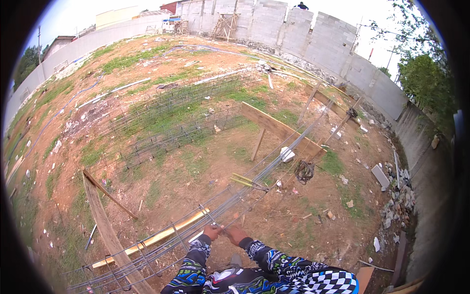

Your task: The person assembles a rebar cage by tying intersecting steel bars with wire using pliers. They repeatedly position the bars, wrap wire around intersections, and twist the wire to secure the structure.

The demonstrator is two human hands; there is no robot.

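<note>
My left hand [213, 232] is closed at the near side of a long bundle of steel rebar [235, 198], its fingers bent down over the bars. Right beside it, my right hand [237, 234] is also closed, fingertips pointing at the left hand. What lies between the fingers is too small to make out. A thin pale strip or bar edge crosses the rebar just above the left hand. Square steel stirrups [147, 255] ring the bars to the left. Bolt cutters [249, 182] with yellow-green handles rest on the bundle beyond my hands.
The rebar lies across wooden board trestles [279, 130] at the far end and a board [105, 235] at the near left. A coil of dark wire [304, 171] hangs beside the bars. Finished rebar cages [166, 139] lie on the grass. Rubble [391, 210] lines the right wall.
</note>
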